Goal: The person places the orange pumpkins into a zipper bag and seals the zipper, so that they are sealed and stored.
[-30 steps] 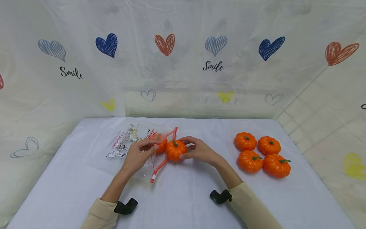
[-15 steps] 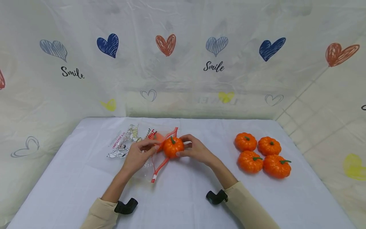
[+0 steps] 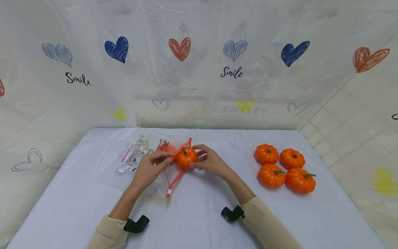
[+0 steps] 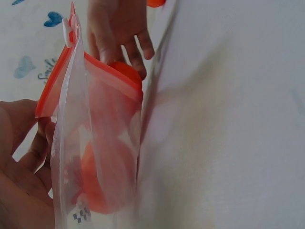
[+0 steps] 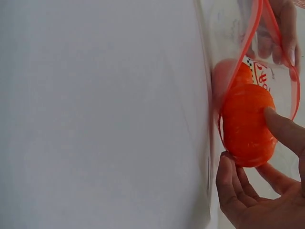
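Note:
My left hand pinches the upper edge of a clear zip bag with a red zip strip, holding its mouth apart. One small orange toy pumpkin lies inside, seen through the plastic in the left wrist view. With thumb and fingers my right hand grips a second pumpkin, green stem up, partway through the bag's mouth. In the right wrist view this held pumpkin sits between the red edges, right up against the one inside. The bag's printed far end lies flat.
Several more orange pumpkins stand in a cluster on the right side of the white-covered table. A pale sheet printed with hearts hangs behind. Each sleeve bears a black wrist mount.
My right hand has moved left with its pumpkin, from the front of the bag's mouth to partway inside. My left hand has stayed at the bag's edge.

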Available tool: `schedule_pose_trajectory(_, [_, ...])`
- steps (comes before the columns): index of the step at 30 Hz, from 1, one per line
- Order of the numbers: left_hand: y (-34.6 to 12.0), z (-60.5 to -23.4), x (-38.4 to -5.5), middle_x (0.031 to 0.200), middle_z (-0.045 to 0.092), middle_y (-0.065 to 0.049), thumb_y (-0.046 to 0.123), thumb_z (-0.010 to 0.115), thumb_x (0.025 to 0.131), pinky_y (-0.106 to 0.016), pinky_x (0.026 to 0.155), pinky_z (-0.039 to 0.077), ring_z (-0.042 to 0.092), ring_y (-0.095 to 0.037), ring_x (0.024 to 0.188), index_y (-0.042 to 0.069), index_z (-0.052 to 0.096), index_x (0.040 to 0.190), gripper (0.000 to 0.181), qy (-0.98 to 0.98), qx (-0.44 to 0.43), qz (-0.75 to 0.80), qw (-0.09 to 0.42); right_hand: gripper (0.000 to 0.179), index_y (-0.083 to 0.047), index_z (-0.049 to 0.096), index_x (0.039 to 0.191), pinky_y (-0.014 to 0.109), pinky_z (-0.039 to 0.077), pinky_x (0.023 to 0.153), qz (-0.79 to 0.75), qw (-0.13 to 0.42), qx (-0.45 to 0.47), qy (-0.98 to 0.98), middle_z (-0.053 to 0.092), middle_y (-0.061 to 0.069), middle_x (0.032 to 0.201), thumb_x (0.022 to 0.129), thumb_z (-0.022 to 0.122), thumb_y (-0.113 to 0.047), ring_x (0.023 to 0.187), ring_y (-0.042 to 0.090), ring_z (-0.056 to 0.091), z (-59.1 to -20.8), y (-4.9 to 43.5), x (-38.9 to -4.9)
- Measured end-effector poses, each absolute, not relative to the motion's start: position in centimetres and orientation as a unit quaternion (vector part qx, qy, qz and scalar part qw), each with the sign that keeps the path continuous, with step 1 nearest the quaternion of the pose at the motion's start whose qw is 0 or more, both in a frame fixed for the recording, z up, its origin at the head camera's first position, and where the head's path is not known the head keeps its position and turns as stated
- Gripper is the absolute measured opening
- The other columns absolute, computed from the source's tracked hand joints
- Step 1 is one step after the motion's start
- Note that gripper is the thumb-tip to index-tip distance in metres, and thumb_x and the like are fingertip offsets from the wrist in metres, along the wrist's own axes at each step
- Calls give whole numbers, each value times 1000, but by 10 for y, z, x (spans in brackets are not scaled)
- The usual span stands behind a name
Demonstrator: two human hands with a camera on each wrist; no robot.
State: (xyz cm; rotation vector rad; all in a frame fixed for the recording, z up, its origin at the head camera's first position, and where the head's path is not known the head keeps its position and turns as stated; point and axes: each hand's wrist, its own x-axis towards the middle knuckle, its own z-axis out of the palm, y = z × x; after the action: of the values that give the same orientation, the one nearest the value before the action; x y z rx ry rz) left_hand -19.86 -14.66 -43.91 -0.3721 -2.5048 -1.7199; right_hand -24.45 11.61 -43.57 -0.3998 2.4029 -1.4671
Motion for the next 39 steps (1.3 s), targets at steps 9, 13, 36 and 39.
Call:
schedule_pose_trajectory(9, [-147,-439,-198,114,77,-3,26,73,99,-18,83,54,63,-20,99,21,78,118,20,-818,-121,-561,41,56,-8,56,137,34,64,83,-521,141,-109,835,64,14,135,90,83,-22,110,25,70,-436,110,-245])
schedule_pose_trajectory(13, [-147,-438,-198,113,76,-4,26,72,99,-18,81,53,61,-20,98,20,78,118,21,-818,-120,-561,39,55,-12,58,138,35,64,82,-525,139,-116,832,65,15,134,90,82,-21,109,27,71,-436,110,-246])
schedule_pose_trajectory(36, [-149,-440,-199,118,77,-3,28,72,99,-19,80,55,62,-19,98,20,78,120,23,-811,-129,-569,38,56,-16,60,141,36,65,81,-568,118,-103,808,66,18,127,90,81,-11,96,24,75,-444,97,-251])
schedule_pose_trajectory(39, [-149,-440,-199,119,77,-3,28,72,100,-19,80,55,62,-19,99,20,78,120,23,-811,-129,-570,36,56,-14,60,141,36,65,81,-570,111,-102,808,66,20,127,89,81,-10,98,26,75,-445,95,-251])
